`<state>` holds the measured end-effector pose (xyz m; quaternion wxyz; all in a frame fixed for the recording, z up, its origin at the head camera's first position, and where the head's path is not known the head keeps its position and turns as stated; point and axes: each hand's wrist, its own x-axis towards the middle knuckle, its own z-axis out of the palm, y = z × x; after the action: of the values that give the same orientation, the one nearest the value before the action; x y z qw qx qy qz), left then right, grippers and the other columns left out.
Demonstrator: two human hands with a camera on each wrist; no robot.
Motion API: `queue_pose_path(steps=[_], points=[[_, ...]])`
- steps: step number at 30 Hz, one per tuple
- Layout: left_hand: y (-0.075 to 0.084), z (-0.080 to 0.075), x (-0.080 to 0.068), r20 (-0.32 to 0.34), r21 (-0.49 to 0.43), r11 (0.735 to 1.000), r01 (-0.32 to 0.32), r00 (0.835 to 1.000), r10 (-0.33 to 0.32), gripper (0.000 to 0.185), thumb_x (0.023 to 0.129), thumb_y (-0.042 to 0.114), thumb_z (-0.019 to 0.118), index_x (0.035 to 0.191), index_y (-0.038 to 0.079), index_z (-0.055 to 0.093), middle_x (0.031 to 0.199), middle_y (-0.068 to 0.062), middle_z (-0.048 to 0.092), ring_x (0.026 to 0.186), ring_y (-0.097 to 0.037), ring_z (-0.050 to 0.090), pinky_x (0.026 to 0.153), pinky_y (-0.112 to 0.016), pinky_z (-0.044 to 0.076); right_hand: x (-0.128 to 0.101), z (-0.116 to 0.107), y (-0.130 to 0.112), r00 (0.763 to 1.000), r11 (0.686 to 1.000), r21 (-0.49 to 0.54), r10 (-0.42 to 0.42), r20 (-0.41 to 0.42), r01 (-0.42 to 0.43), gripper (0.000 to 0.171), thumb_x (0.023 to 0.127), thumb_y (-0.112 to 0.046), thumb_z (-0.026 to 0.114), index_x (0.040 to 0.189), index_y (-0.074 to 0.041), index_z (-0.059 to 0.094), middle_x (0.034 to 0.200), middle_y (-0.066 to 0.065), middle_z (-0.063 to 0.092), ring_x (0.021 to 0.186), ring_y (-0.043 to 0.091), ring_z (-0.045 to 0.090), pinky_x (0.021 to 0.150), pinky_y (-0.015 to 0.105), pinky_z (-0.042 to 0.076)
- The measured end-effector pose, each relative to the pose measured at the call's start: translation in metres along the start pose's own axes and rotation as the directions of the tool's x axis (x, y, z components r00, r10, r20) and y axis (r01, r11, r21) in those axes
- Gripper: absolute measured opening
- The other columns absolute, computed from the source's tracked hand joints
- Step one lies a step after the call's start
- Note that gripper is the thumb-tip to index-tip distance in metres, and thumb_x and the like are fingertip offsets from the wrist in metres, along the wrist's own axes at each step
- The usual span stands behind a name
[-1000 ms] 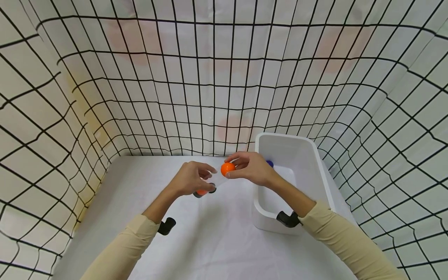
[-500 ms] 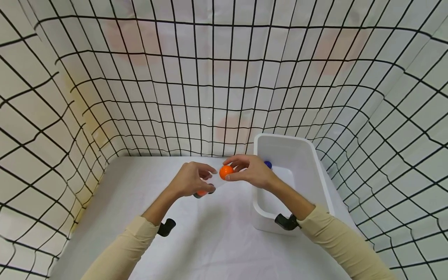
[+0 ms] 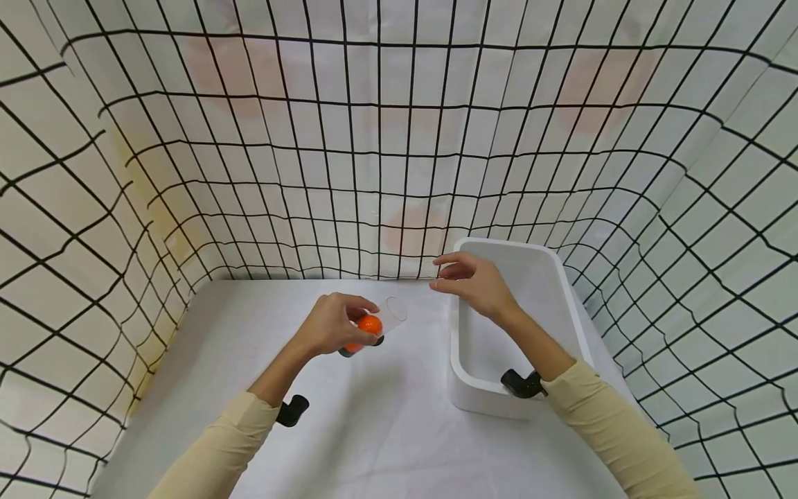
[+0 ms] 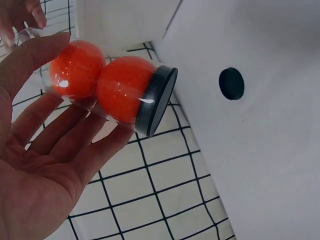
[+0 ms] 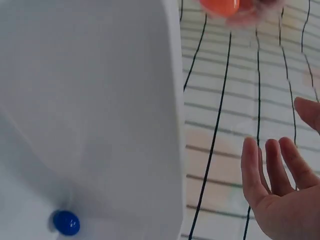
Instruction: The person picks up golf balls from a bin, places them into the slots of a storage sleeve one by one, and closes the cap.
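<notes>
- The left hand point(image 3: 333, 324) holds a clear tube point(image 4: 107, 92) with its fingers curled around it, just above the white table point(image 3: 386, 416).
- Two orange balls point(image 4: 100, 82) sit inside the tube, one touching the other.
- The tube has a black cap point(image 4: 161, 101) on its bottom end. Its open end point(image 3: 395, 308) tips up toward the right hand.
- The right hand point(image 3: 475, 283) holds nothing. Its fingers are loose and a little bent. It floats over the near corner of the white bin point(image 3: 564, 305).
- The two hands are apart.
- A small blue ball point(image 5: 66, 222) lies at the bottom of the bin.
- A small black round thing point(image 4: 231, 83) lies on the table near the tube.
- A cloth with black squares point(image 3: 399, 138) hangs all around.
</notes>
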<state>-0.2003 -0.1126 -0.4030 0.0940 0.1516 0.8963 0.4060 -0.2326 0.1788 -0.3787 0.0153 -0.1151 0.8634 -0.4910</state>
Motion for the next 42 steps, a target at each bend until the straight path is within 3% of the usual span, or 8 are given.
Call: queue_pose_path(steps=[7, 17, 23, 30, 38, 42], points=[[-0.007, -0.003, -0.002, -0.017, -0.001, 1.000, 0.000, 1.000, 0.000, 0.038, 0.076, 0.021, 0.086, 0.112, 0.014, 0.076, 0.102, -0.006, 0.076, 0.092, -0.021, 0.068, 0.069, -0.029, 0.059, 0.023, -0.025, 0.033, 0.981, 0.994, -0.080, 0.054, -0.187, -0.070, 0.048, 0.087, -0.037, 0.079, 0.127, -0.014, 0.067, 0.118, 0.014, 0.072, 0.112, 0.031, 0.067, 0.092, 0.047, 0.056], [-0.013, 0.000, -0.003, -0.019, -0.010, 1.000, 0.006, 1.000, -0.006, 0.038, 0.076, 0.020, 0.085, 0.112, 0.014, 0.077, 0.101, -0.006, 0.077, 0.090, -0.020, 0.067, 0.068, -0.029, 0.059, 0.055, -0.033, 0.088, 0.920, 0.967, -0.091, 0.194, -0.342, -0.238, 0.046, 0.087, -0.032, 0.079, 0.124, -0.006, 0.068, 0.120, 0.020, 0.072, 0.112, 0.036, 0.067, 0.085, 0.040, 0.052], [-0.016, 0.000, -0.003, -0.020, 0.000, 1.000, 0.010, 1.000, -0.010, 0.039, 0.075, 0.019, 0.085, 0.113, 0.013, 0.076, 0.101, -0.006, 0.077, 0.090, -0.020, 0.068, 0.069, -0.029, 0.059, 0.064, -0.026, 0.123, 0.869, 0.936, -0.108, 0.262, -0.420, -0.335, 0.047, 0.086, -0.028, 0.078, 0.123, -0.001, 0.067, 0.119, 0.023, 0.071, 0.121, 0.038, 0.059, 0.108, 0.048, 0.040], [-0.016, 0.000, -0.003, -0.022, 0.007, 1.000, 0.013, 1.000, -0.012, 0.039, 0.075, 0.019, 0.085, 0.113, 0.012, 0.076, 0.101, -0.007, 0.077, 0.091, -0.021, 0.068, 0.070, -0.029, 0.059, 0.066, -0.015, 0.148, 0.838, 0.891, -0.128, 0.349, -0.420, -0.435, 0.051, 0.087, -0.027, 0.076, 0.128, 0.001, 0.065, 0.130, 0.024, 0.065, 0.135, 0.042, 0.044, 0.115, 0.048, 0.033], [-0.018, 0.000, -0.003, -0.017, 0.004, 0.999, 0.032, 0.999, -0.032, 0.038, 0.075, 0.019, 0.085, 0.112, 0.014, 0.077, 0.101, -0.006, 0.076, 0.090, -0.020, 0.067, 0.070, -0.029, 0.059, 0.063, -0.009, 0.159, 0.840, 0.861, -0.153, 0.411, -0.355, -0.485, 0.052, 0.088, -0.028, 0.074, 0.130, 0.001, 0.063, 0.142, 0.024, 0.057, 0.137, 0.043, 0.042, 0.116, 0.049, 0.033], [-0.019, -0.001, -0.003, -0.015, 0.001, 0.999, 0.041, 0.999, -0.041, 0.038, 0.075, 0.018, 0.084, 0.112, 0.014, 0.077, 0.100, -0.006, 0.076, 0.089, -0.020, 0.067, 0.069, -0.029, 0.059, 0.063, -0.009, 0.164, 0.854, 0.844, -0.203, 0.433, -0.289, -0.497, 0.053, 0.088, -0.027, 0.074, 0.132, 0.000, 0.062, 0.144, 0.023, 0.055, 0.138, 0.045, 0.041, 0.116, 0.049, 0.033]])
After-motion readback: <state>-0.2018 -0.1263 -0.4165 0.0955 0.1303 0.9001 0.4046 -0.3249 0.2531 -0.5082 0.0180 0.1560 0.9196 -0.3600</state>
